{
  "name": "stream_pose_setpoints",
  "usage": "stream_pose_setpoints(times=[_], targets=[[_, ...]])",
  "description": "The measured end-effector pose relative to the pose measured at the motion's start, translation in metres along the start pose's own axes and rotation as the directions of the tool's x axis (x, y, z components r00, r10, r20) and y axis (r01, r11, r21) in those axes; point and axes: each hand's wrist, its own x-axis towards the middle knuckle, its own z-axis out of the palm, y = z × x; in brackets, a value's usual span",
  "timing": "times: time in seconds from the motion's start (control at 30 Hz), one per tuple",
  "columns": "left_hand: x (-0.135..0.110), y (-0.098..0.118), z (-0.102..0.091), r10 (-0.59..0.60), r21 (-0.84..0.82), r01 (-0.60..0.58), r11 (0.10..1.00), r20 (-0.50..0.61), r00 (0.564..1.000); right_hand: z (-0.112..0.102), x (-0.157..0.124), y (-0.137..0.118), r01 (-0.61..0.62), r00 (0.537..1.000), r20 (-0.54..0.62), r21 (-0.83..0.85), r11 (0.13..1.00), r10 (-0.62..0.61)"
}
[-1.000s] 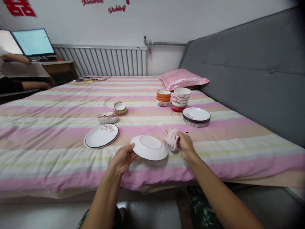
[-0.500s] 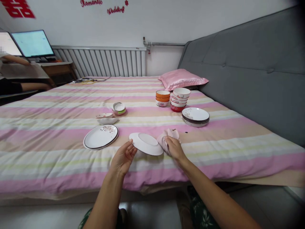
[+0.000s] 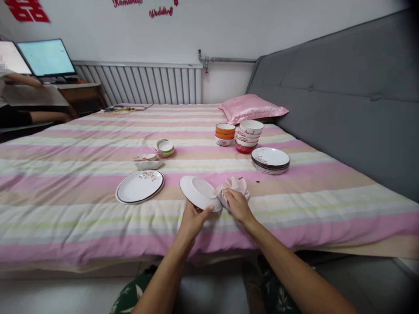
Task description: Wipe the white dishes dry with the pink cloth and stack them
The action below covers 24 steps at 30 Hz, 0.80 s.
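Note:
A white plate (image 3: 193,187) is held tilted over the bed's front part, its underside and foot ring facing me. My left hand (image 3: 195,217) grips its near rim, thumb on the underside and the other fingers hidden behind it. My right hand (image 3: 238,204) is closed on a crumpled pale pink cloth (image 3: 237,186), which touches the plate's right edge. Left of my hands lies a pair of dark-rimmed plates (image 3: 140,188) with a floral print. To the right is a stack of plates (image 3: 271,158), the upper ones dark-rimmed.
On the striped bedspread (image 3: 81,196) stand orange and white bowls (image 3: 225,131), a taller bowl stack (image 3: 248,137), small dishes (image 3: 165,147) and shallow dishes (image 3: 148,163). A pink pillow (image 3: 252,108) lies by the grey headboard (image 3: 343,78). A person (image 3: 19,83) sits at a desk far left.
My left hand has shifted from the plate's left edge to its near rim, moving right. The plate has tilted more steeply. My right hand still holds the cloth against its right edge.

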Motion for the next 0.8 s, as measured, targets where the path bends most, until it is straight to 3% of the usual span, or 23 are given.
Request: stream_pose_setpoints(times=[0.13,0.27,0.4,0.53,0.6,0.67,0.8], targets=[[0.000,0.001,0.002,0.001,-0.094,-0.003,0.996,-0.026,1.000,-0.001,0.001,-0.002,-0.026,0.999,-0.025,0.027,0.999,0.026],[0.001,0.020,-0.009,-0.058,-0.107,0.053,0.993,-0.042,0.997,-0.012,0.010,0.006,-0.084,0.980,-0.167,0.131,0.988,0.105],[0.002,0.040,-0.031,-0.020,0.016,0.020,1.000,0.025,0.999,-0.036,0.024,0.015,-0.074,0.919,-0.360,0.250,0.965,0.163],[0.000,0.049,-0.045,-0.004,0.137,-0.012,0.991,0.113,0.994,-0.054,0.036,0.014,-0.073,0.850,-0.413,0.522,0.850,0.327],[0.000,0.050,-0.045,-0.028,0.179,0.007,0.984,0.115,0.993,-0.056,0.038,0.011,-0.025,0.824,-0.448,0.584,0.812,0.347],[0.000,0.049,-0.044,-0.042,0.226,0.016,0.974,0.111,0.993,-0.054,0.036,0.006,0.052,0.806,-0.510,0.568,0.821,0.302],[0.001,0.043,-0.036,-0.009,0.280,-0.030,0.959,0.138,0.990,-0.037,0.024,-0.005,0.190,0.820,-0.572,0.305,0.933,0.020]])
